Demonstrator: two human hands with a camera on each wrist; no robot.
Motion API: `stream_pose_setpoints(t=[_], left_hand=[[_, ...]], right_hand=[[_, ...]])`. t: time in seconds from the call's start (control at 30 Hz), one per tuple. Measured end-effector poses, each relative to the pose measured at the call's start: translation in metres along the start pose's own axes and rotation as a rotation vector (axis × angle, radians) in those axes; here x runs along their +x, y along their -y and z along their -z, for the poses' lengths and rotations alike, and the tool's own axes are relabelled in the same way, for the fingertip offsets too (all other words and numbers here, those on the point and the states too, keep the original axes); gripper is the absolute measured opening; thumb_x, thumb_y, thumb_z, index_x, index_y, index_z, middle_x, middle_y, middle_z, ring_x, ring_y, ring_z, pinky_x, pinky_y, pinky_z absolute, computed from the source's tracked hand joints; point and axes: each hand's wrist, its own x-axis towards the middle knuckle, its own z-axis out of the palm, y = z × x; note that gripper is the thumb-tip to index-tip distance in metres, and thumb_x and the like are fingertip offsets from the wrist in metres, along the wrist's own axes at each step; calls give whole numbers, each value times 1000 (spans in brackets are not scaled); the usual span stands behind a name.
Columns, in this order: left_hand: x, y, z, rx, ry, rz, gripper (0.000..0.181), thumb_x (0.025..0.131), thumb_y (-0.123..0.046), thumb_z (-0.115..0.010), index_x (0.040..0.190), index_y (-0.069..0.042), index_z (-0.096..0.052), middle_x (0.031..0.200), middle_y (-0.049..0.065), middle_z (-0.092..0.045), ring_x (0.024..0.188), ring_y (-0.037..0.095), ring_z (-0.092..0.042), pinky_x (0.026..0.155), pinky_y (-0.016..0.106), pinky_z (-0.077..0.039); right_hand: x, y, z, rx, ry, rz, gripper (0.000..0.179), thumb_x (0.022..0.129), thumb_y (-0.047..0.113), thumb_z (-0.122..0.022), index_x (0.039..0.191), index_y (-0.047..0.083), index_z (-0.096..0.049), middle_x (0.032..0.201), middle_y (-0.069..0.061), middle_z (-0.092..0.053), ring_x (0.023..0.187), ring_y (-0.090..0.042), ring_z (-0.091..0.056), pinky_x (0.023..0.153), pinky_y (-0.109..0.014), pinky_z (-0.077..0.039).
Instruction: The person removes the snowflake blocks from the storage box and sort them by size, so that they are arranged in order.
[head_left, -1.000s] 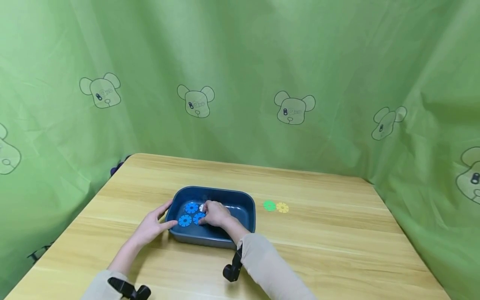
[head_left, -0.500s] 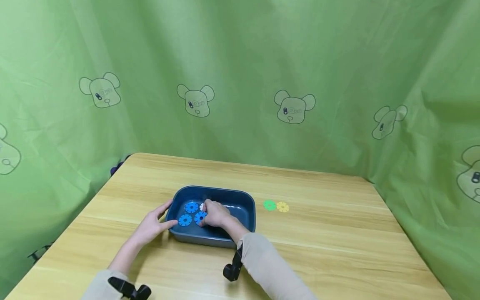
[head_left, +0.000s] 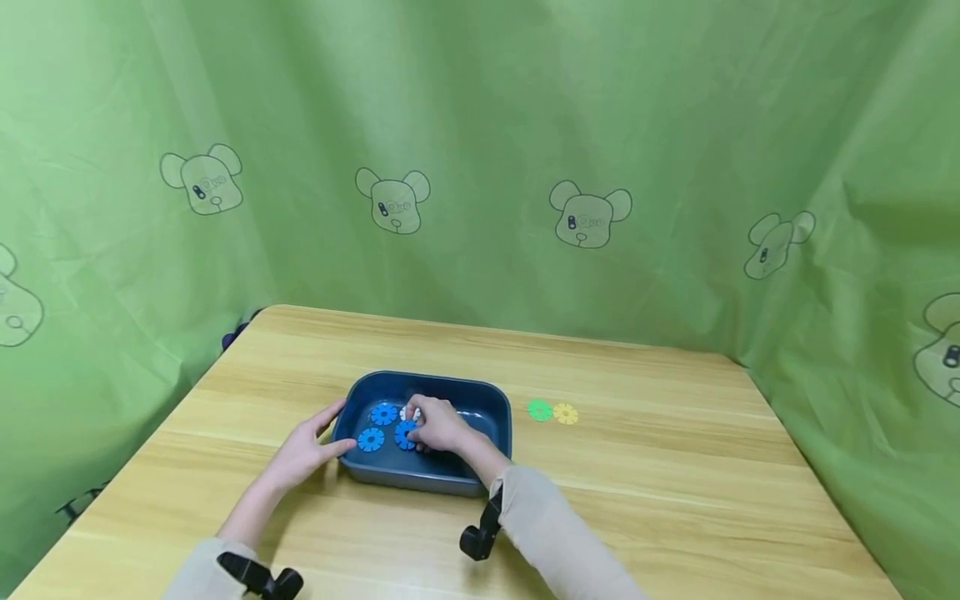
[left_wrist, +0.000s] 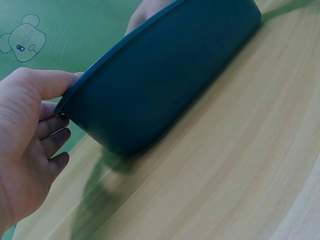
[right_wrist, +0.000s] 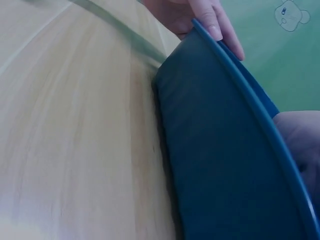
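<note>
A dark blue rectangular basin (head_left: 480, 396) stands on the table in the head view. My left hand (head_left: 302, 457) holds its left end; in the left wrist view the thumb laps over the rim (left_wrist: 95, 65) and the other fingers stay outside. Inside the basin, my right hand (head_left: 444, 427) pinches a blue notched snowflake disc (head_left: 403, 435) at its right edge. Two more blue discs lie to the left, the back disc (head_left: 384, 413) and the front disc (head_left: 371, 440). Behind the right fingers, a white disc (head_left: 406, 412) is partly hidden. The right wrist view shows mostly the basin's outer wall (right_wrist: 215, 135).
On the wooden table (head_left: 637, 483), right of the basin, a green disc (head_left: 539, 410) and a yellow disc (head_left: 566, 414) lie side by side. A green curtain (head_left: 495, 100) with bear-head prints hangs behind and around the table.
My right hand has shifted slightly right, and the pinched blue disc has come right and up from the basin floor. The left hand has stayed on the rim.
</note>
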Motion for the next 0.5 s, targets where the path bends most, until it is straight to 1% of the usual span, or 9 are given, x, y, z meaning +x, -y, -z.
stream_pose_setpoints(t=[0.1,0.23,0.43,0.5], left_hand=[[0,1,-1,-1,0,-1,70,86,-17,-66,141,6,-30,146,25,-28,133,45,-21,107,55,-19],[0,0,-1,2,-6,4,70,86,-17,-66,141,5,-30,146,24,-28,133,45,-22,107,56,-20],[0,-1,-1,11,-8,12,70,85,-17,-66,141,5,-30,145,25,-28,132,45,-22,107,55,-20],[0,-1,-1,14,-7,13,70,85,-17,-66,142,5,-30,145,24,-28,132,45,-22,107,55,-20]], right_hand=[[-3,-1,5,56,-4,12,16,85,-5,-62,97,4,-57,69,-7,-53,54,-14,-61,50,-24,-53],[-8,-2,14,115,-14,29,19,85,-9,-58,101,1,-58,73,-8,-53,58,-16,-63,54,-27,-55],[-18,-5,31,204,-34,46,23,85,-10,-57,107,-1,-59,76,-10,-55,62,-22,-65,59,-34,-57],[-22,-6,37,234,-49,47,24,85,-10,-58,108,-2,-59,76,-11,-55,64,-26,-65,62,-39,-57]])
